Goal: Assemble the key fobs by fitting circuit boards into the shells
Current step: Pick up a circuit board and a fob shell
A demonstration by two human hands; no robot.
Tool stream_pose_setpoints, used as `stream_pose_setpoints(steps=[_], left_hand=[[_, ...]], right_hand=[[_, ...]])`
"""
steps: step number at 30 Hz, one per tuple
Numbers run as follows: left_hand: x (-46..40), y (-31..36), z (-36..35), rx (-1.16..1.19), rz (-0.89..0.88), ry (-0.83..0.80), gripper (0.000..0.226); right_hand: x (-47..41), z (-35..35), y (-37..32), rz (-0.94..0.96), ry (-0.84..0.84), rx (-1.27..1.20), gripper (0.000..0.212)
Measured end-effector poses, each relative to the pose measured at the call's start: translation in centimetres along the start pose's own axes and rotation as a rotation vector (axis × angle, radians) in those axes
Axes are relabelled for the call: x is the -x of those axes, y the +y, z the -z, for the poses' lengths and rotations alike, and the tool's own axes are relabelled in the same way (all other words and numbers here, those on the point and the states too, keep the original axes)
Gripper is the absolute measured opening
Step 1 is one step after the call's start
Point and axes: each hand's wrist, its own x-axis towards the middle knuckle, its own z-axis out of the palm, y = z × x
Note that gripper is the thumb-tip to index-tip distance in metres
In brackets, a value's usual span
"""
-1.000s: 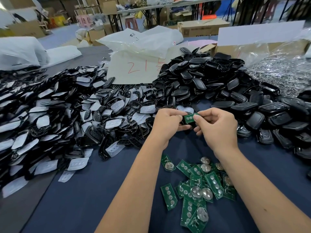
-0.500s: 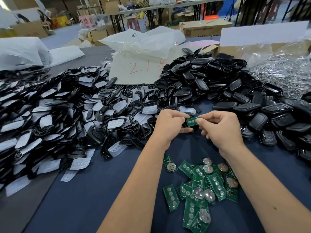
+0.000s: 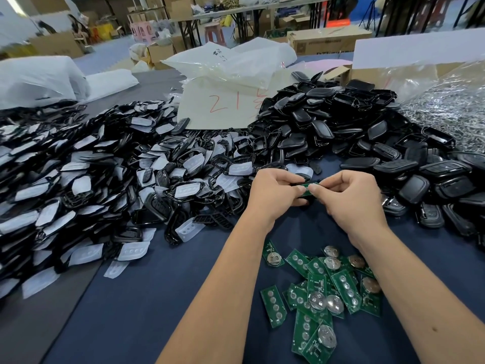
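1. Nearest, a loose heap of green circuit boards (image 3: 319, 292) lies on the dark blue tabletop (image 3: 147, 298), between the two forearms. Several carry round silver coin cells. I judge them light, thin and stiff, and liable to crack if bent, so each is best lifted by its long bare edges, not by the cell or the button pads.
2. Above the heap, the left hand (image 3: 273, 193) and the right hand (image 3: 349, 195) meet over the tabletop. Both grips are clamped on one job: a green board (image 3: 311, 184) seen edge-on, lying on a black shell (image 3: 304, 199) that is mostly hidden under the fingers.
3. The thumbs come nearly together on the board's upper edge while the curled fingers support the shell beneath. Whether the board is fully seated I cannot tell.
4. The shell looks like smooth, glossy, hard plastic: light, a little slippery, rigid enough to be pressed against. Even thumb pressure along the board's rim seems safer than pushing at its centre.
5. To the left spreads a wide pile of black frames with white rubber pads (image 3: 86, 185); the pads look soft and floppy.
6. Farther back on the right rises a mound of black shells (image 3: 341, 122), with clear plastic bags (image 3: 231, 61) behind it.
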Motion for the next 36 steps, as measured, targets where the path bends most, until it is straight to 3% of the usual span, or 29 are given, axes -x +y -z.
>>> stream_pose_setpoints(steps=[7, 11, 14, 23, 31, 36], left_hand=[[0.2, 0.1, 0.0, -0.031, -0.008, -0.030, 0.018], [0.1, 0.5, 0.7, -0.099, -0.019, -0.118, 0.023], [0.0, 0.5, 0.8, -0.216, -0.081, -0.031, 0.022], [0.4, 0.2, 0.3, -0.560, -0.244, 0.093, 0.018], [0.9, 0.3, -0.3, -0.704, -0.373, 0.186, 0.011], [1.0, 1.1, 0.7, -0.597, -0.472, 0.254, 0.013]], right_hand=[[0.6, 0.7, -0.6, 0.047, 0.046, 0.206, 0.027], [1.3, 1.6, -1.5, 0.172, -0.074, 0.261, 0.021], [1.3, 1.7, -1.7, 0.151, -0.111, 0.258, 0.009], [1.3, 1.1, -1.3, 0.133, -0.067, 0.452, 0.034], [1.8, 1.1, -1.6, 0.203, -0.068, 0.467, 0.033], [2.1, 0.5, -2.4, 0.255, -0.023, 0.447, 0.030]])
